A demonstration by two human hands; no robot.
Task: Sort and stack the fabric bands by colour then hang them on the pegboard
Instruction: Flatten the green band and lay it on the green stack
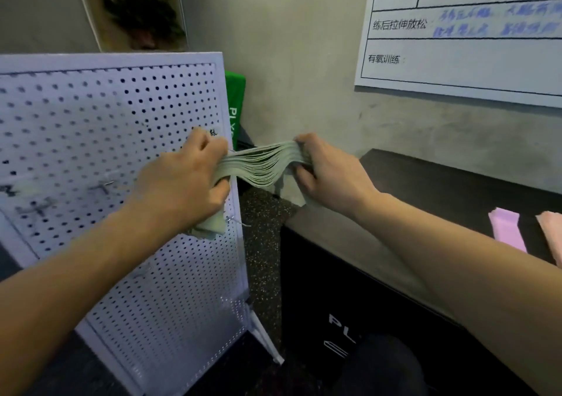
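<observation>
Beside the pegboard (121,152) I see both hands, left hand (185,176) and right hand (328,173), gripping the green bands (261,166) stretched crosswise; left sits nearest the pegs.

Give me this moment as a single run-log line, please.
stage: hanging | left hand + right hand: grip green band stack | at: pegboard right edge | waiting: pink stack, peach stack on black box

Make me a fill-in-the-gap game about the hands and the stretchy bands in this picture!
1. The left hand and right hand hold a stack of ____-coloured bands.
2. The white board full of holes is called a ____.
3. The pink bands lie on a ____ box.

Missing words: green; pegboard; black
</observation>
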